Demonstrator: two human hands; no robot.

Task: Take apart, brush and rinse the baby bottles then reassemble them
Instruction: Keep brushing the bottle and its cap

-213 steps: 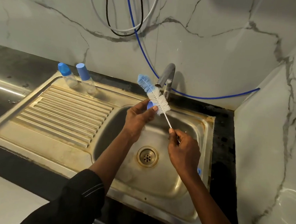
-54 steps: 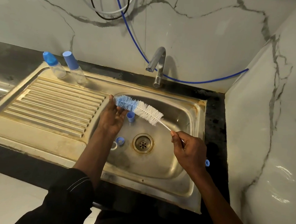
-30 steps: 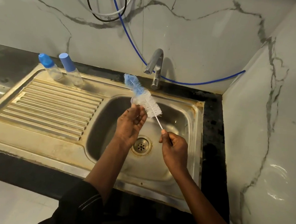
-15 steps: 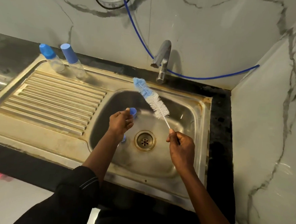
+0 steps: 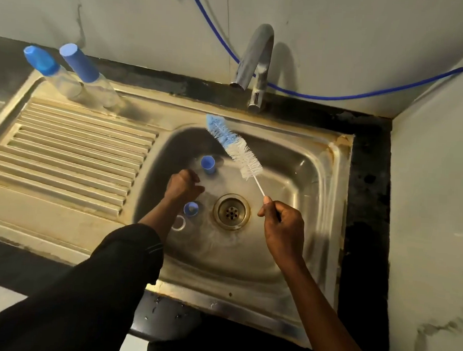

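A dark table (image 5: 368,183) carries a steel sink (image 5: 62,170), with the ribbed drainboard to the left and the basin to the right; a pale veined wall (image 5: 342,33) rises behind it. A curved tap (image 5: 258,65) stands at the back rim, its spout over the basin; a blue hose (image 5: 338,96) runs along the wall behind the tap.

At the back left corner of the drainboard stand the left bottle (image 5: 51,73) and the right bottle (image 5: 95,85), side by side and just apart; both are clear with blue tops on, and in this wide view their long axes lean up and to the left.

The right hand (image 5: 283,224) is over the right of the basin, its fingers (image 5: 270,207) curled tight round the thin white handle of the brush (image 5: 236,150); the brush's long axis runs from that hand up and to the left, and its blue bristle tip points at the back rim, clear of the steel.

The left hand (image 5: 183,184) is low in the basin, left of the drain (image 5: 231,212); its fingers (image 5: 195,190) are curled downward, and whether they grip anything cannot be told.

A blue cap (image 5: 208,165) stands open end up just behind that hand; a blue ring (image 5: 191,208) lies just in front of it, and a clear ring (image 5: 178,223) lies beside that.
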